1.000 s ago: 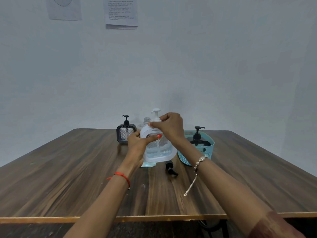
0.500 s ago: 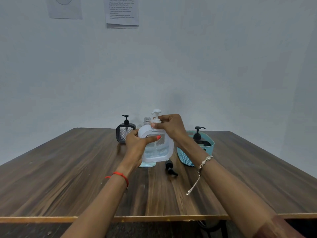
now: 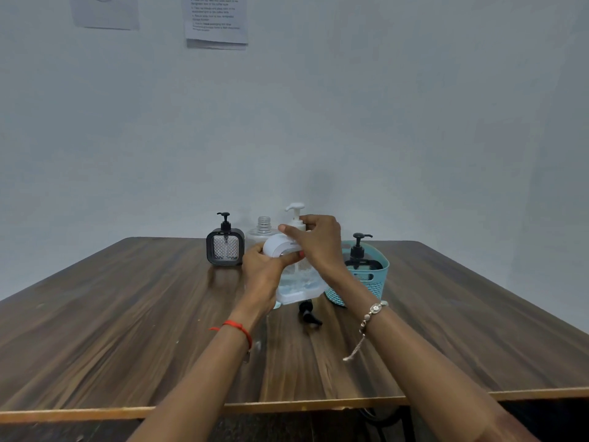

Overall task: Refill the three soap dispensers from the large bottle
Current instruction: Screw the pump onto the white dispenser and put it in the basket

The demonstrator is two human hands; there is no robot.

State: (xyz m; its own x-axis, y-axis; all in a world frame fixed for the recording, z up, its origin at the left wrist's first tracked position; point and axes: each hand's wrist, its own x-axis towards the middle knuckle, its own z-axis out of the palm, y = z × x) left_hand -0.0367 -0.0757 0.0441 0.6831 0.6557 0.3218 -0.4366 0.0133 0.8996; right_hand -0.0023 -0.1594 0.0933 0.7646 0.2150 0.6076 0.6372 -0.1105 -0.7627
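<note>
Table edge: a pale strip is seen along the near side of the wooden table point(image 3: 95, 330), with darkness below it.
Table top: dark streaked grain is shown, with light reflected toward the far side.
Wrists: a red thread point(image 3: 237, 328) is worn on the left, a beaded bracelet point(image 3: 371, 314) on the right.
Loose pump: a black pump head point(image 3: 308, 315) is laid on its side on the wood, just beneath the held dispenser.
White dispenser point(image 3: 296, 275): it is held tilted above the table, mid-centre.
Left hand point(image 3: 263, 275): its fingers are wrapped around the dispenser's side.
Right hand point(image 3: 315, 242): its fingers are closed on the white pump collar.
Basket point(image 3: 366, 283): a teal one is set to the right, with a black-pump dispenser point(image 3: 360, 255) inside.
Large bottle point(image 3: 263, 232): it is stood uncapped behind the hands.
Black dispenser point(image 3: 224, 245): it is stood upright at far left.
Wall: it is plain and pale; two paper sheets point(image 3: 216, 20) are fixed high up.
</note>
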